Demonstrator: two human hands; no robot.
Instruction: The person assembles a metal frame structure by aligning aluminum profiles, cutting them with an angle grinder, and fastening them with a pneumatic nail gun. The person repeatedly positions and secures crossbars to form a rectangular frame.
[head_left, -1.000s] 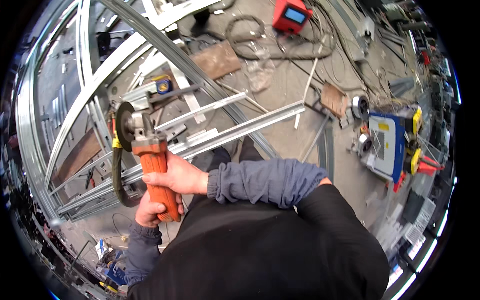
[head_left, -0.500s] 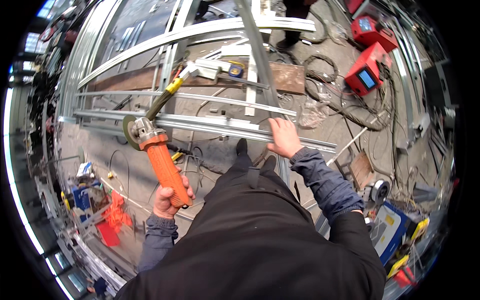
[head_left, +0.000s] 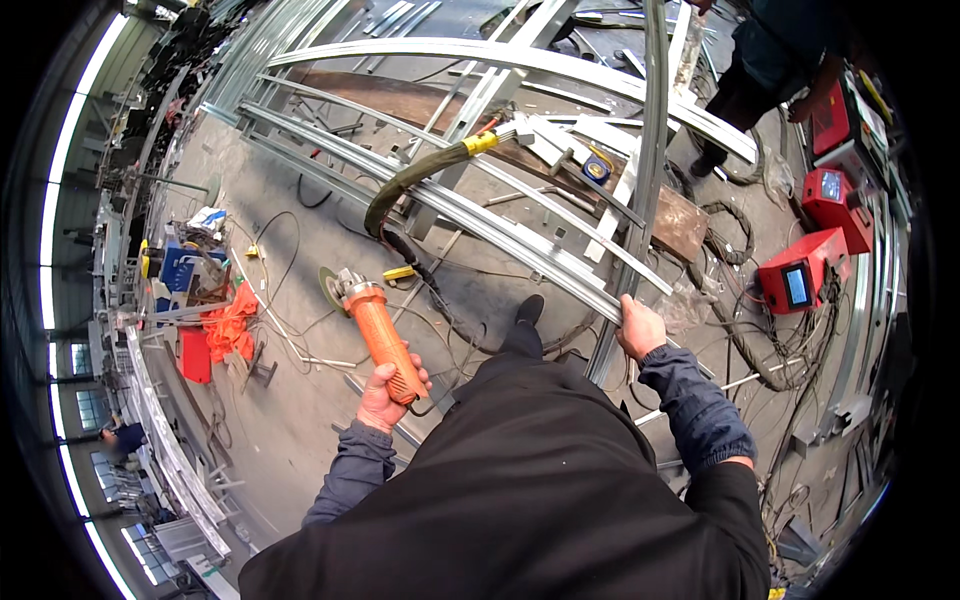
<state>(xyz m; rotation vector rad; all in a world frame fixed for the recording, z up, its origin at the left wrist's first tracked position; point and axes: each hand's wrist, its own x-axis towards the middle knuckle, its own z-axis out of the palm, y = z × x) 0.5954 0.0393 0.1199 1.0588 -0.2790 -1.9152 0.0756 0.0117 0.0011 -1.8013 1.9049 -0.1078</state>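
Left hand [head_left: 378, 402] around orange grinder [head_left: 380, 335]

On the right, a red machine with a lit screen [head_left: 822, 262] stands on the grey floor [head_left: 300, 440], a second red machine [head_left: 840, 205] just beyond it. Dark, thick cable [head_left: 748, 350] winds nearby, and clear plastic wrap [head_left: 688, 312] lies crumpled near a brown board [head_left: 682, 222]. A co-worker in dark clothes [head_left: 785, 50] stands at the upper right. A blue tape measure [head_left: 597, 168] sits among pale metal pieces [head_left: 548, 140]. Over on the left — orange cloth [head_left: 233, 322], a red box [head_left: 195, 356] just beside it, and a blue unit [head_left: 180, 270] behind.
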